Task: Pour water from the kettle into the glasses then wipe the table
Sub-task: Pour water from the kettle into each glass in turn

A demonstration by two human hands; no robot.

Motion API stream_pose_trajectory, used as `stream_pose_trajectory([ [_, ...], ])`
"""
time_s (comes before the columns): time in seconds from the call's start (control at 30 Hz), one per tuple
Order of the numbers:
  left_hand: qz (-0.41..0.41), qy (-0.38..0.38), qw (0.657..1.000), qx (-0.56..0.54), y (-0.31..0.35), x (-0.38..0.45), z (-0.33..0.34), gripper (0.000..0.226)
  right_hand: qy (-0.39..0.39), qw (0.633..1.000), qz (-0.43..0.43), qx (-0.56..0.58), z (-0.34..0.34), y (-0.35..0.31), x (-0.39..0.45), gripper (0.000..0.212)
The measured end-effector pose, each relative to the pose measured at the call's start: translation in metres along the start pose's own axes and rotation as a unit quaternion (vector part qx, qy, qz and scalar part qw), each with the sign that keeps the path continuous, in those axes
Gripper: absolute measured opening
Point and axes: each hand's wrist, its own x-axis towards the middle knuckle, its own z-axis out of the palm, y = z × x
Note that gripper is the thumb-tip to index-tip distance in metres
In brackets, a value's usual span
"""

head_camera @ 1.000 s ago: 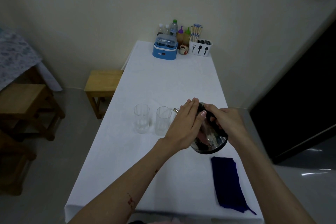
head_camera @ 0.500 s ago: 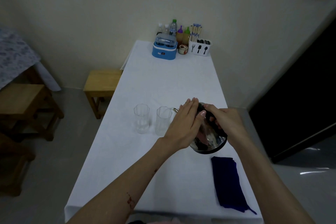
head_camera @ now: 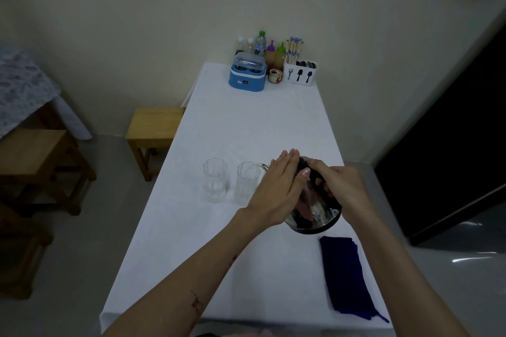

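Observation:
A shiny steel kettle [head_camera: 315, 213] is tilted to the left above the white table [head_camera: 246, 123], its spout at the rim of the right glass [head_camera: 247, 183]. My right hand [head_camera: 336, 189] grips the kettle's black handle. My left hand [head_camera: 276, 189] lies flat with straight fingers against the kettle's lid and side. A second clear glass [head_camera: 215, 183] stands just left of the first one. A folded dark blue cloth [head_camera: 346, 276] lies on the table near the front right edge.
At the far end of the table stand a blue appliance [head_camera: 247, 75], several bottles [head_camera: 260, 44], a small cup [head_camera: 275, 75] and a white cutlery holder [head_camera: 299, 74]. A wooden stool [head_camera: 154, 128] stands left of the table, more wooden furniture [head_camera: 35, 164] further left.
Nothing has visibly moved; both hands keep the kettle tilted at the right glass.

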Motion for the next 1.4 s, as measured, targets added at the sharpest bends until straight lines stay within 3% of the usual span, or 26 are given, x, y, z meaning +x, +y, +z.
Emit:
stream_pose_trajectory([
  [0.53,0.014,-0.003,1.000,0.019,-0.004,-0.003,-0.006,0.060,0.007,0.998,0.039,0.053,0.010,0.003,-0.012,0.056],
  [0.83,0.061,-0.002,0.995,0.075,0.005,0.006,-0.002,0.060,-0.013,0.982,0.080,0.172,0.003,0.017,-0.020,0.043],
  [0.97,0.090,-0.004,0.991,0.099,0.015,0.011,0.003,0.061,-0.002,0.976,0.060,0.209,-0.008,0.023,-0.018,0.035],
  [1.4,0.026,-0.039,0.998,0.035,0.029,0.019,0.037,0.062,0.040,0.998,0.022,0.043,-0.047,0.013,-0.005,0.051],
])
